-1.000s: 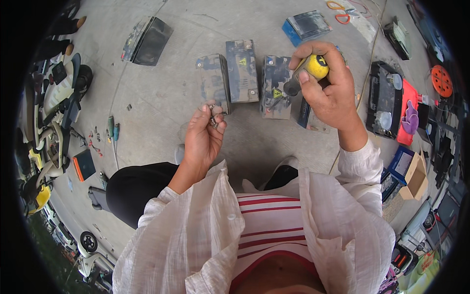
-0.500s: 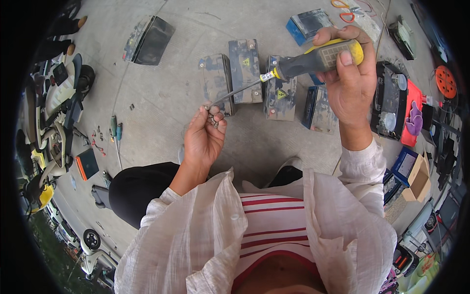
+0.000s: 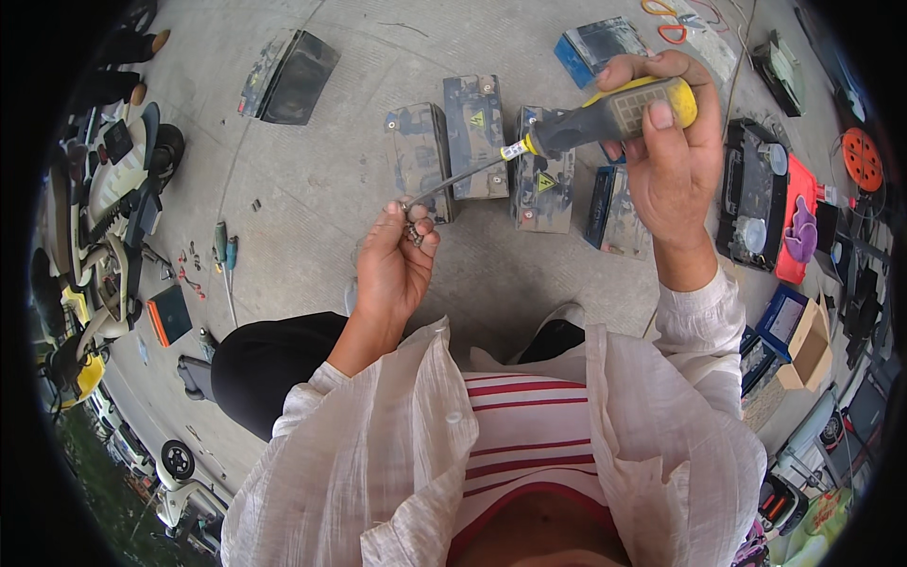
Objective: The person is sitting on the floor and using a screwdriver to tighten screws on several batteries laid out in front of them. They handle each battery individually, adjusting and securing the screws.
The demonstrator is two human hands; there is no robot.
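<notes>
My right hand (image 3: 675,180) grips a yellow-and-black screwdriver (image 3: 590,121) by its handle, its long shaft slanting down-left to the fingertips of my left hand (image 3: 392,265). My left fingers are curled round small metal bolts (image 3: 413,233), with the screwdriver tip touching them or just beside them; which, I cannot tell. Beneath and beyond my hands stand several dusty grey batteries: one (image 3: 411,151) behind my left hand, one (image 3: 470,128) in the middle, one (image 3: 543,203) with a yellow warning triangle, and another (image 3: 619,227) partly behind my right wrist.
Another dark battery (image 3: 298,76) lies upper left, a blue one (image 3: 590,42) at the back, near orange-handled scissors (image 3: 673,36). Screwdrivers (image 3: 230,269) lie left, beside scooters (image 3: 123,217). A red-and-black case (image 3: 798,222) and cardboard box (image 3: 808,350) lie right. Someone's feet (image 3: 132,93) show upper left.
Since a second ago my right hand has swung the screwdriver crosswise, bringing its tip to my left fingertips. Over the last half second both hands have barely moved.
</notes>
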